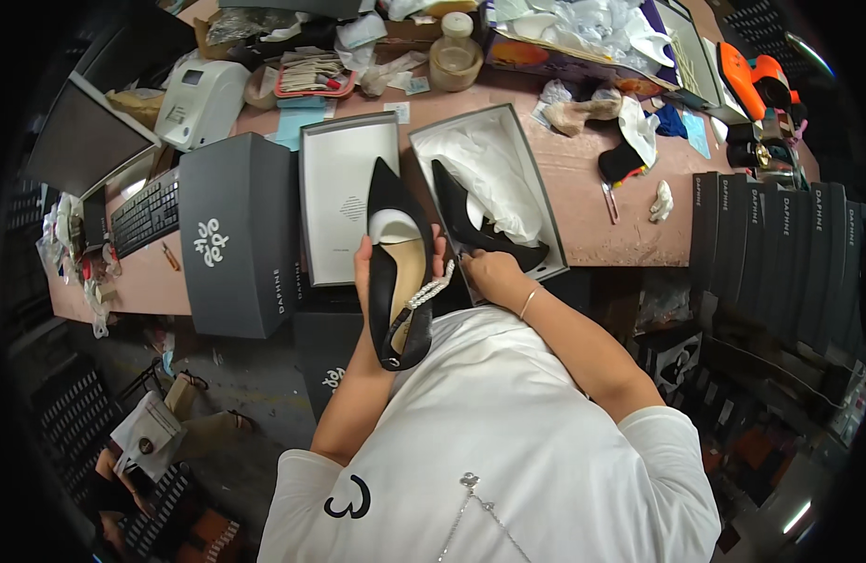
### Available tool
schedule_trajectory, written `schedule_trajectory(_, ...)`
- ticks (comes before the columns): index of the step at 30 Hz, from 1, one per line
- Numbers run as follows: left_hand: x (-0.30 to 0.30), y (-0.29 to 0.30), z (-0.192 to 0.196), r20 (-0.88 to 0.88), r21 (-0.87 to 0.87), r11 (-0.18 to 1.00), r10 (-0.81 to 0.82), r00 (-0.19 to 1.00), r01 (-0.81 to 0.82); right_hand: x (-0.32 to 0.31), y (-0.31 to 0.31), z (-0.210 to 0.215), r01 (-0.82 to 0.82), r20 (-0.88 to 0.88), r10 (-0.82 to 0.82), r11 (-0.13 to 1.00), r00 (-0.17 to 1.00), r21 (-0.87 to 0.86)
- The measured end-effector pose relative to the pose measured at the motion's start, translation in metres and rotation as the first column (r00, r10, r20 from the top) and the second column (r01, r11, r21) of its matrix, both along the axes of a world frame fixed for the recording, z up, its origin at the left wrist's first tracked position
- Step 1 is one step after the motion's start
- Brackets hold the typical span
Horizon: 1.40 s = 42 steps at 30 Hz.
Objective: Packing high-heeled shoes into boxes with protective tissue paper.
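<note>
On the big dark grey shoebox [225, 202] at the bench's [583, 225] near edge, toward its left corner, we see large rounded white script [209, 242] on the lid and a line of white capitals [279, 286] on the side. Similar capitals mark the row of dark boxes [778, 239] by the bench's near right corner. Inside the pale-lined tray [339, 155], near the middle of the near edge, we make out a small block of print [354, 208] and a short line [341, 251], both too fine to read. Below that edge, another dark box [319, 328] bears white script [334, 379]. The wearer's white shirt [536, 413] carries a bold black curved mark [363, 495].
</note>
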State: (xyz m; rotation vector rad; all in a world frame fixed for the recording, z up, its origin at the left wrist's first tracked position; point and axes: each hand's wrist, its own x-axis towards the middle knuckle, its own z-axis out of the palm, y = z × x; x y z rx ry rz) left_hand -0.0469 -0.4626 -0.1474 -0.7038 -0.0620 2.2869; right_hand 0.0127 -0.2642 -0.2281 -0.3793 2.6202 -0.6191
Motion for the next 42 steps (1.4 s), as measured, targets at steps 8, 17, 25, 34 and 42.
schedule_trajectory(8,-0.005,0.006,0.002,-0.15,-0.441,0.895,-0.154,0.977,0.074,-0.024,0.033,0.104,0.565,0.363,-0.442,0.529,0.82,-0.632)
schedule_trajectory(17,0.02,0.043,0.01,-0.288,-0.552,0.834,-0.213,0.934,0.02,-0.056,-0.027,0.111,0.081,-0.49,-0.188,0.97,0.851,-0.231)
schedule_trajectory(25,0.025,0.043,0.02,-0.228,-0.434,0.885,-0.287,0.93,0.167,-0.05,-0.011,0.102,0.078,-0.541,-0.18,0.976,0.822,-0.206)
schedule_trajectory(34,0.018,0.054,0.027,-0.264,-0.475,0.84,-0.421,0.868,0.263,-0.073,-0.004,0.096,0.412,-0.122,-0.559,0.725,0.82,-0.552)
schedule_trajectory(42,-0.005,0.034,0.031,-0.273,-0.471,0.85,-0.395,0.877,0.237,-0.091,0.021,0.133,0.337,-0.13,-0.546,0.669,0.828,-0.662)
